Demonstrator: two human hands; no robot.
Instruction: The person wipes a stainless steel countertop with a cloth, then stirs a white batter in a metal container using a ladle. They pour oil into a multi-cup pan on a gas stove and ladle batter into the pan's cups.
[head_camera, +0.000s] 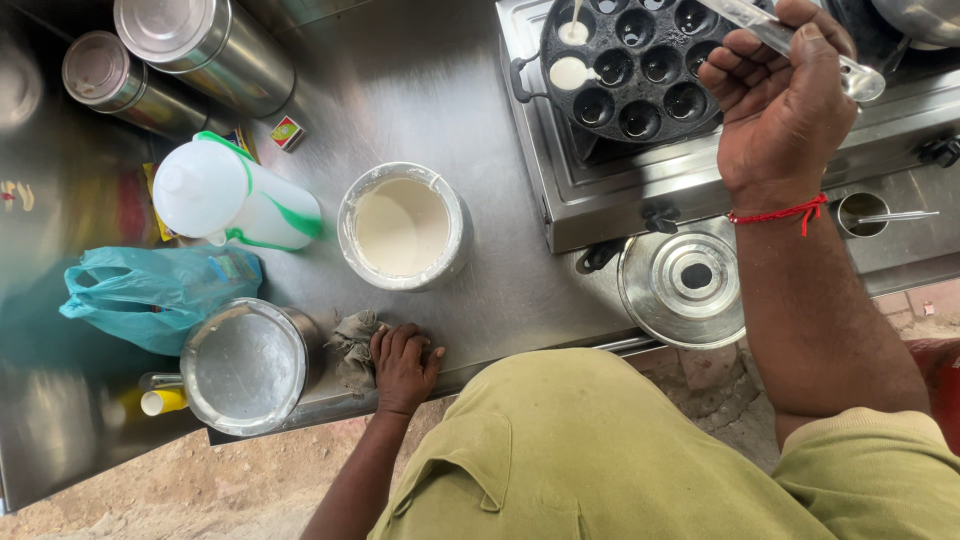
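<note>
1. While the right hand is closed around a ladle above the stove, the step in hand looks like filling the moulds of the black pan with batter.
2. Two moulds at the pan's left side hold white batter; the others appear empty and dark, so by my judgement the filling is only begun.
3. The ladle's bowl end lies over the stove's right part, and I cannot tell whether batter is in it.
4. The left hand rests flat, fingers loosely spread, on the surface's near edge; it grips nothing and touches a grey rag.
5. The batter pot stands near the middle of the surface, just left of the stove and well above the left hand, and is nearly full.
6. A next move would likely call for a dip into the pot, then a level carry to an empty mould, with a slow pour so nothing spills onto the pan's rims.
7. A white jug lies left of the pot; a steel lid sits at the stove's front.
</note>
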